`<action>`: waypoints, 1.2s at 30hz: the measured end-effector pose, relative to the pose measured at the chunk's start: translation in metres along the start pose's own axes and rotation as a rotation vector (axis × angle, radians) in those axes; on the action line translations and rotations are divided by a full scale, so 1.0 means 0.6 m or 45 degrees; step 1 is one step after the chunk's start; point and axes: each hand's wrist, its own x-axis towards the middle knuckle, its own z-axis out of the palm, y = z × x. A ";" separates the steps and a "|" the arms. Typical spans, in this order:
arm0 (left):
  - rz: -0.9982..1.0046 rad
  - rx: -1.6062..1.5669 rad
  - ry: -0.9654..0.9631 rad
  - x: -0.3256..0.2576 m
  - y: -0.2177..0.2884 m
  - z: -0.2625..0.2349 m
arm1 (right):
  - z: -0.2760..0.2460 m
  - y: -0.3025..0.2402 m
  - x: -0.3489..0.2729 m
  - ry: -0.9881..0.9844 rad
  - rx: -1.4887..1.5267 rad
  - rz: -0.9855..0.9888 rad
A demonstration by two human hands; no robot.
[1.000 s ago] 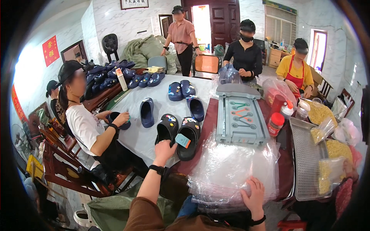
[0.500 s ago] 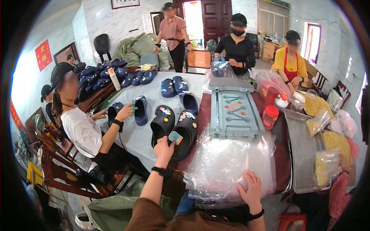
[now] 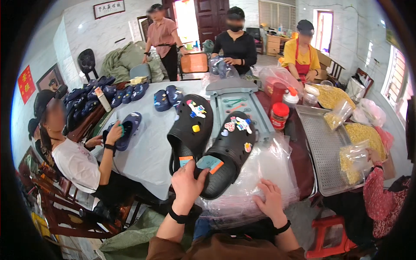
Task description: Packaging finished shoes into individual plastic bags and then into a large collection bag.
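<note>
Charms [image 3: 198, 110] already on, tags [image 3: 210, 163] at the heels. My left hand [image 3: 188, 184]'s pinching the black clogs [image 3: 189, 125] over the table [image 3: 145, 160], my right hand [image 3: 271, 199]'s spread on clear bags [image 3: 277, 167]. Not bagged yet.

Red stool [image 3: 328, 222] lwr R, perf'd metal tray [image 3: 323, 149] mid R, red-lid jar [image 3: 279, 116] R of ctr, orange-back chair [image 3: 194, 63] upr ctr.

Framed sign [image 3: 109, 9] up on the wall [image 3: 82, 27]: one row of dark characters on white. Red poster [image 3: 26, 85], far left: large gold characters, stacked. Red-lidded jar [image 3: 279, 117]: pale lettering on its side. Blue-and-orange tag [image 3: 209, 163] at the black clog [image 3: 234, 147]: print too small to read.
</note>
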 end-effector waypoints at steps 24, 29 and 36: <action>0.062 -0.234 -0.751 -0.104 0.052 0.071 | -0.023 -0.011 -0.005 0.096 0.424 0.213; -0.240 -0.490 -0.545 -0.088 0.046 0.041 | -0.049 -0.008 0.010 0.019 0.571 0.555; -1.202 -2.308 -0.472 -0.083 0.011 0.027 | -0.042 0.027 0.011 0.141 1.557 0.722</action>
